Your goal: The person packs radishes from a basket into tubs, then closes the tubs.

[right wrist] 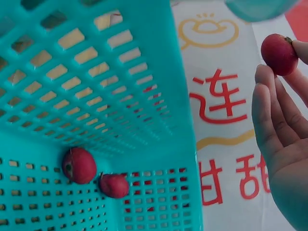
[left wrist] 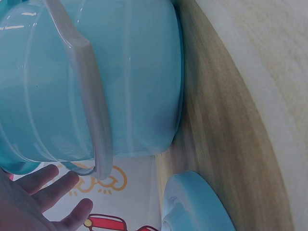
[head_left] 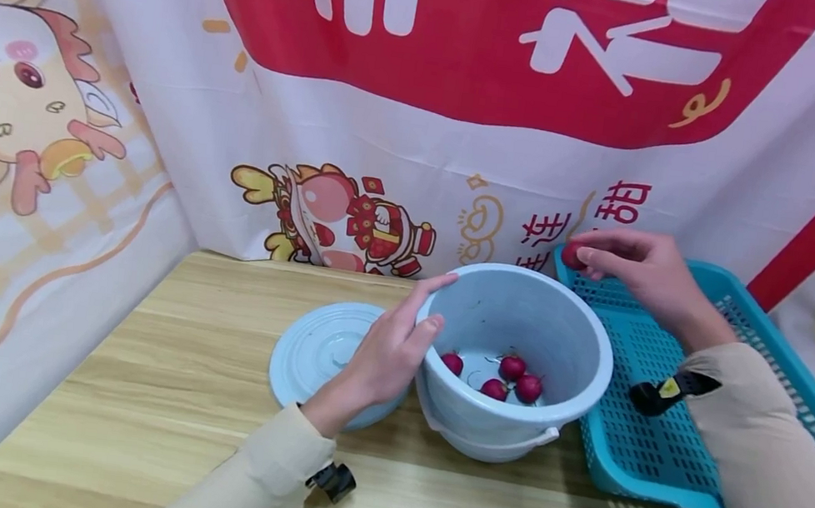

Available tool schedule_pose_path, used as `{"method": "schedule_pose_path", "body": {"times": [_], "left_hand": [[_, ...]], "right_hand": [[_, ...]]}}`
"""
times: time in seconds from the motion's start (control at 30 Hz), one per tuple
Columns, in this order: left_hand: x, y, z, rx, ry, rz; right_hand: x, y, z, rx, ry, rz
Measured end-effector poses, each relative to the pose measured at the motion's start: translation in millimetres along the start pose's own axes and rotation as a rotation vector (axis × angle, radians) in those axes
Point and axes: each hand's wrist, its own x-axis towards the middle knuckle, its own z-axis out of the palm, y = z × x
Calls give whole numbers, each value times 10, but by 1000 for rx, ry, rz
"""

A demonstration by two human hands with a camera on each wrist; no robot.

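A light blue bucket [head_left: 508, 429] stands on the table with several red radishes [head_left: 513, 367] on its floor. My left hand [head_left: 384, 352] holds its rim on the left side, thumb over the edge; in the left wrist view other fingers [left wrist: 55, 192] extend beside the outer wall. Above the far left corner of a teal basket [head_left: 652, 490], my right hand [head_left: 635, 272] pinches another radish [right wrist: 279, 55] between thumb and fingertips. Two radishes [right wrist: 79, 165] lie inside that basket in the right wrist view; the right arm partly covers it in the head view.
The bucket's round blue lid [head_left: 321, 349] lies on the wooden table [head_left: 158, 385], left of the bucket and partly behind the left hand. A pale handle [left wrist: 94, 96] hangs down the bucket's side. Printed cloth [head_left: 391, 135] rises along the back and left.
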Motion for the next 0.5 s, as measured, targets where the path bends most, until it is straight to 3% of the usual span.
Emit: {"method": "schedule_pose_path", "body": {"times": [0.33,0.5], "left_hand": [[-11,-16,-23,-19,-5,-8],[4,-10,1,-29,-13,13]], "right_hand": [[-59,-247,196,101,-58,-137],[-125,-301,274,101,-97,-212]]}}
